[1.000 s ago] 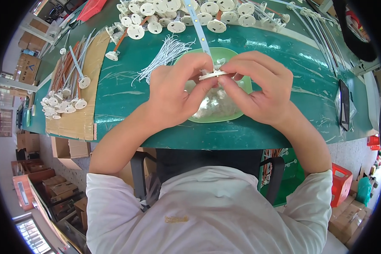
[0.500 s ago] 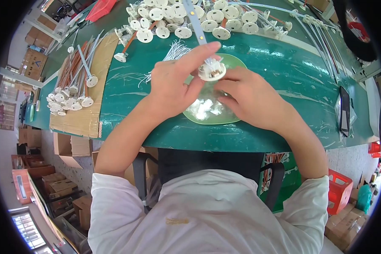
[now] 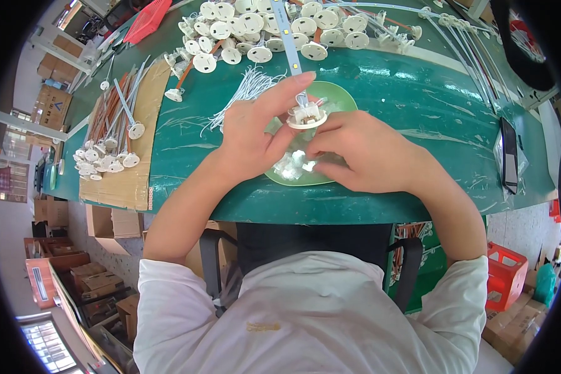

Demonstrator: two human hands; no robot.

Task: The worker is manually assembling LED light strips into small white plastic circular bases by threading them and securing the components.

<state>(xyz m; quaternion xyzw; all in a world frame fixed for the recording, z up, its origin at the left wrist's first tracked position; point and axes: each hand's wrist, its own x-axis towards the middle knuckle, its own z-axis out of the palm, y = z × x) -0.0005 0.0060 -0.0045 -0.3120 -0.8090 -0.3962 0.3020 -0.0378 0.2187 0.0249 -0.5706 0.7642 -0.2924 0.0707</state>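
Right hand [image 3: 369, 153] lowered to bowl [image 3: 302, 180], left [image 3: 248, 129] gripping cap [image 3: 307, 124]

Right hand [image 3: 368, 156]: one second earlier, pinching the edge of the white round cap [image 3: 306, 119] jointly with the left hand [image 3: 246, 128]; now released from it and lowered, fingers curled over the clear pieces [image 3: 288, 168] in the green bowl [image 3: 348, 96] (whether any piece is gripped cannot be determined). Left hand: now sole holder, index finger, previously bent at the cap, extended across the pale strip [image 3: 285, 37]. Cap: formerly nearly edge-on, now tipped, white fittings on its inner side exposed
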